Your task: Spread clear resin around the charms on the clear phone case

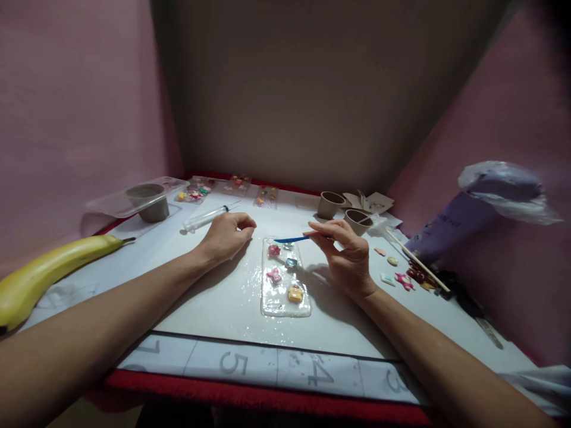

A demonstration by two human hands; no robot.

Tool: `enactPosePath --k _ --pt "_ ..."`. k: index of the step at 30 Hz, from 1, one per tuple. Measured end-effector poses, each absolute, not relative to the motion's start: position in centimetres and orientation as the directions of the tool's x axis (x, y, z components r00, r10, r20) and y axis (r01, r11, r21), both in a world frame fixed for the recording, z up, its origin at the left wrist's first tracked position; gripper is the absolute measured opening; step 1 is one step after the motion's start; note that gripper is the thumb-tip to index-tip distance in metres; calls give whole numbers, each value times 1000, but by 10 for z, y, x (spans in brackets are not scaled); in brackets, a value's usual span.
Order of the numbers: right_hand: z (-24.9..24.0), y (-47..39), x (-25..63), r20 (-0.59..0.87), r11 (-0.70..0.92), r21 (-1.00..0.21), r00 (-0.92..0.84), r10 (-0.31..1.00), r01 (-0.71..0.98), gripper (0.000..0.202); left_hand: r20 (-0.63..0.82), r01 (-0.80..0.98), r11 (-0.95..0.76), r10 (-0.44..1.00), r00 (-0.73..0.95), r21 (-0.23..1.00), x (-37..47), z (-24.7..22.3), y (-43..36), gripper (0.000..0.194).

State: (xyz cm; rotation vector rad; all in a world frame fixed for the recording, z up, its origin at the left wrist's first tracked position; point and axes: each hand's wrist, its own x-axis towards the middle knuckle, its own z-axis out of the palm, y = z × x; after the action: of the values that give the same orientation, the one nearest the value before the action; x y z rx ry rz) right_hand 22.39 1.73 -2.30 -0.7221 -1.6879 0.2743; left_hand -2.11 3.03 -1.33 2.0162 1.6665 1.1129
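Observation:
A clear phone case [284, 306] lies on the white board, with several small charms on its glossy surface, among them a pink figure [275, 275] and a yellow charm [295, 293]. Between the thumb and fingers of my right hand [345, 252] is a thin blue stick [291, 239], its tip over the far end of the case. My left hand [228, 236] rests left of the case, fingers loosely curled in, holding nothing that I can see. Just beyond it lies a clear syringe [206, 219].
Several decorated cases, including one case [266, 197], lie at the back. Two cups [331, 205] stand back right; another cup [154, 208] stands left beside a clear plastic lid [120, 199]. A banana [57, 267] lies left. Loose charms [405, 282], a wooden stick [419, 261] and a purple bag [455, 223] are right.

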Motion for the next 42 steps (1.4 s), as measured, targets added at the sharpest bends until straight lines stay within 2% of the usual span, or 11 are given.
enactPosePath --k 9,17,27,42 --pt "-24 17 223 783 761 -551 -101 613 343 22 355 702 -272 934 30 658 -20 -11 29 19" --pt "-23 18 224 804 789 -497 -149 575 362 21 366 705 -282 930 34 651 -20 -12 29 18" --pt "-21 15 224 829 801 -471 -124 545 370 22 364 708 -276 931 28 651 -19 -11 29 19" --pt "-20 14 224 888 845 -341 -153 433 412 22 365 712 -277 931 31 645 -20 -11 29 18"
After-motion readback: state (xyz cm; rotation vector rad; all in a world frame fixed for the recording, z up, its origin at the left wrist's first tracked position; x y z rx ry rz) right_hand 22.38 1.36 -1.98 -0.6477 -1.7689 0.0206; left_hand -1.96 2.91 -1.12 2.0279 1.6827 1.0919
